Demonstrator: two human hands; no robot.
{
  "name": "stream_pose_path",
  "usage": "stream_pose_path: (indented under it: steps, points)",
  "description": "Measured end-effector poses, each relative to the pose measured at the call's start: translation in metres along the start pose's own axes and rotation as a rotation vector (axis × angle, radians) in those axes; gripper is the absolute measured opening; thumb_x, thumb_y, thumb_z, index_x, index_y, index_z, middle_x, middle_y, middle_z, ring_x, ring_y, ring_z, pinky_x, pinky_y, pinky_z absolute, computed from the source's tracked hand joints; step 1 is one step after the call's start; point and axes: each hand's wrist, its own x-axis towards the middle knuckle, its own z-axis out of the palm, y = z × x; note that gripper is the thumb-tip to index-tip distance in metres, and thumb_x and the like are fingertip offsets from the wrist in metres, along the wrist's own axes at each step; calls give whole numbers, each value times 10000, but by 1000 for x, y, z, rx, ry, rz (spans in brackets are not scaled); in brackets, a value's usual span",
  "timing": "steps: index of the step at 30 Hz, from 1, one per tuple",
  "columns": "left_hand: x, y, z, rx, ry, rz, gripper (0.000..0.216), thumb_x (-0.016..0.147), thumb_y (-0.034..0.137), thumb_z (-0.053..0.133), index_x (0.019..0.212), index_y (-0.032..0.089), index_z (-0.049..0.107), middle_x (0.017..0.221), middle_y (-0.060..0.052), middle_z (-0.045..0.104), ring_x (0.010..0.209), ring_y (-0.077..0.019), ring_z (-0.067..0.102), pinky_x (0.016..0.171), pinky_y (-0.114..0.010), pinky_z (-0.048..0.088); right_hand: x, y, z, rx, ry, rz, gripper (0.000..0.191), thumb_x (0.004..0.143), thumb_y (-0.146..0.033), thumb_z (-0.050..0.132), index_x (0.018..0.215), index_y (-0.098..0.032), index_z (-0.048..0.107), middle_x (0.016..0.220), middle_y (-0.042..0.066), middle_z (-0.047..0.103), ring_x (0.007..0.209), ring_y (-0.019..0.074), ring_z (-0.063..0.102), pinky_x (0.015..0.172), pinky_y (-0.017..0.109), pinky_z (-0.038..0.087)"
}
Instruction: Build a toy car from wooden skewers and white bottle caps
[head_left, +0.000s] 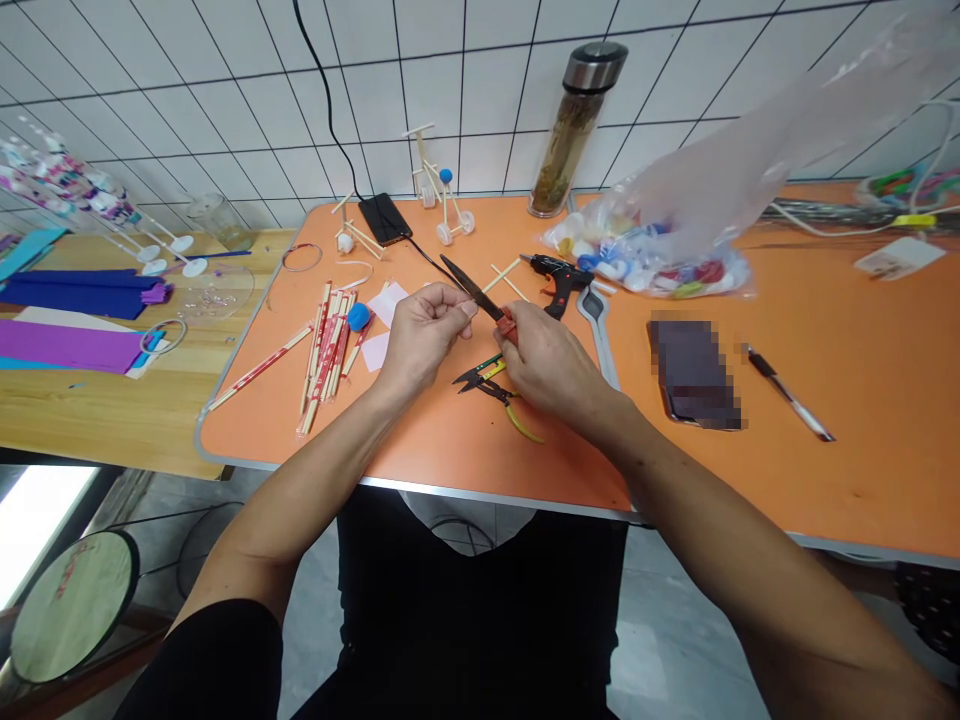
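Observation:
My right hand [551, 365] is closed around the red handle of a pair of dark-bladed scissors [472, 288], whose blades point up and left over the orange table [450, 440]. My left hand [427, 325] is pinched shut beside the blades, on something too small to make out. Under my hands lie small black snips and yellow-handled pliers [499, 392]. A bundle of wooden chopsticks [326, 355] and a blue ball [359, 316] lie to the left of my left hand.
A black glue gun [559, 280], a phone on a cable [384, 218], small stick models with wheels [442, 195], a steel-lidded bottle [574, 130] and a plastic bag of bottle caps [660, 260] stand farther back. A pixelated dark object [694, 372] and a pen [787, 392] lie right. Coloured paper [67, 345] is left.

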Motion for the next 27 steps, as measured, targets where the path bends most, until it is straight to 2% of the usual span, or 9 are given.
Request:
stream_pose_path:
  steps: [6, 12, 16, 21, 27]
  points:
    - [-2, 4, -2, 4, 1, -27, 151, 767, 276, 825, 762, 220, 685, 566, 33, 619, 437, -65, 301, 466, -268, 150, 0, 3, 1, -14, 6, -43, 121, 1083, -245, 497, 1086, -225, 616, 1121, 177, 756, 1043, 341, 691, 847, 433, 490]
    - [-1, 6, -5, 34, -35, -92, 207, 813, 321, 843, 764, 214, 672, 584, 30, 606, 453, -66, 314, 475, -269, 155, 2, 4, 0, 5, -13, -69, 184, 1078, -229, 493, 1160, -204, 657, 1177, 189, 738, 1088, 351, 696, 887, 449, 508]
    - [1, 3, -4, 65, -18, -38, 177, 809, 284, 832, 756, 213, 679, 563, 32, 602, 461, -68, 328, 481, -260, 169, 2, 4, 0, 5, -23, -58, 181, 1083, -240, 498, 1157, -188, 654, 1167, 191, 730, 1107, 354, 693, 904, 441, 489]
    - [-1, 2, -3, 39, -21, -6, 124, 815, 225, 784, 756, 208, 676, 554, 37, 605, 457, -66, 348, 481, -246, 200, 1, 3, 1, 42, -24, -18, 146, 1096, -252, 511, 1130, -186, 638, 1159, 183, 743, 1036, 317, 681, 860, 402, 462]
    - [-2, 4, -2, 17, -23, -42, 133, 852, 158, 742, 751, 202, 667, 550, 38, 595, 462, -66, 376, 483, -235, 219, -1, 0, -1, 34, -49, 28, 130, 1111, -250, 505, 1091, -195, 622, 1109, 164, 751, 952, 287, 662, 800, 378, 418]
